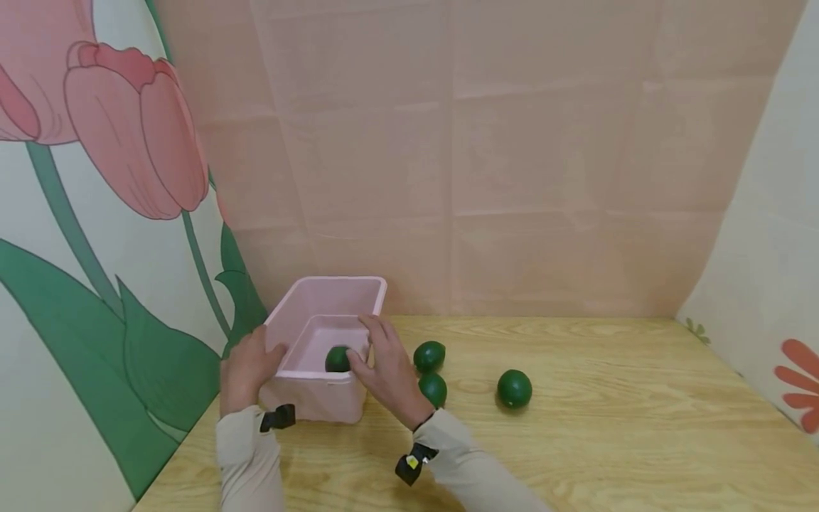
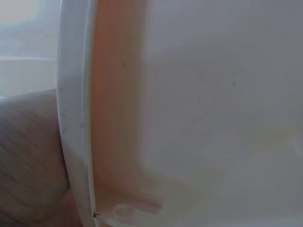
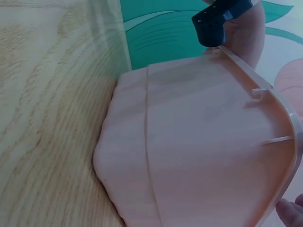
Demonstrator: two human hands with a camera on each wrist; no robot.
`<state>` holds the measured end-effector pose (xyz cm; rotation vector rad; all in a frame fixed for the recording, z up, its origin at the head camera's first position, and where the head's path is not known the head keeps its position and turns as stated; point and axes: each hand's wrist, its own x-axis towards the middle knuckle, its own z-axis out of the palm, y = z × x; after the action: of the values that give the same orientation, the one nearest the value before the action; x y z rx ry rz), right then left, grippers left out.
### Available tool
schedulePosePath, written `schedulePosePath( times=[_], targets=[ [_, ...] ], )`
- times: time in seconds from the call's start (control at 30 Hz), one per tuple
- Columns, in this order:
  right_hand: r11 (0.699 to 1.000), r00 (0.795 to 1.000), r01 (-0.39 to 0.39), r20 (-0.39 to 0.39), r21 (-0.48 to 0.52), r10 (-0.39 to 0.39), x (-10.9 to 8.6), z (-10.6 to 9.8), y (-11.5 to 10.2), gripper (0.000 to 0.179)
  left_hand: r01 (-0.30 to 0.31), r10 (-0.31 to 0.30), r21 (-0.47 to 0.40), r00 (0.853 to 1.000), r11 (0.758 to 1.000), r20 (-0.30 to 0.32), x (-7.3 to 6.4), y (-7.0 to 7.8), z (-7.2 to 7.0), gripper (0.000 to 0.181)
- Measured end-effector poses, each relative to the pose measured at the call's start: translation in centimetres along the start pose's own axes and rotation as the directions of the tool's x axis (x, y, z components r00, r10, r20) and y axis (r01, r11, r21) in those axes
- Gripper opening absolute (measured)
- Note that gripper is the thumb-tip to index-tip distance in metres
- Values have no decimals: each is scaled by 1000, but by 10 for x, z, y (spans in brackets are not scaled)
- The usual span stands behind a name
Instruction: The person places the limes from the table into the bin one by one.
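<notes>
A pink plastic bin stands on the wooden table at the left. My left hand grips its left rim, with the thumb over the edge. Inside the bin, near its front wall, is a dark green lime-like fruit. My right hand reaches over the bin's right rim, its thumb and fingers spread apart. The thumb tip overlaps the fruit in the head view. In the right wrist view the bin's outer wall fills the middle, and a fingertip shows right at its rim.
Two more green fruits, a rear one and a front one, lie just right of the bin, beside my right wrist. Another fruit sits farther right on the wooden table. A tulip-printed panel borders the left; a pinkish cloth hangs behind.
</notes>
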<state>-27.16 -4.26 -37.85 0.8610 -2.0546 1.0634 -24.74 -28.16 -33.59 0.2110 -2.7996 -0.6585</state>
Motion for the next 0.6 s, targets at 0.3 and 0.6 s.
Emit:
schedulePosePath(
  times=[0.3, 0.6],
  targets=[
    [1000, 1000, -24, 9, -5, 24, -7, 2, 0, 52, -5, 5, -20, 1000, 1000, -8, 2, -2, 2, 52],
    [1000, 1000, -21, -11, 8, 21, -11, 1, 1, 48, -16, 16, -9, 1000, 1000, -2, 1, 0, 1, 54]
  ],
)
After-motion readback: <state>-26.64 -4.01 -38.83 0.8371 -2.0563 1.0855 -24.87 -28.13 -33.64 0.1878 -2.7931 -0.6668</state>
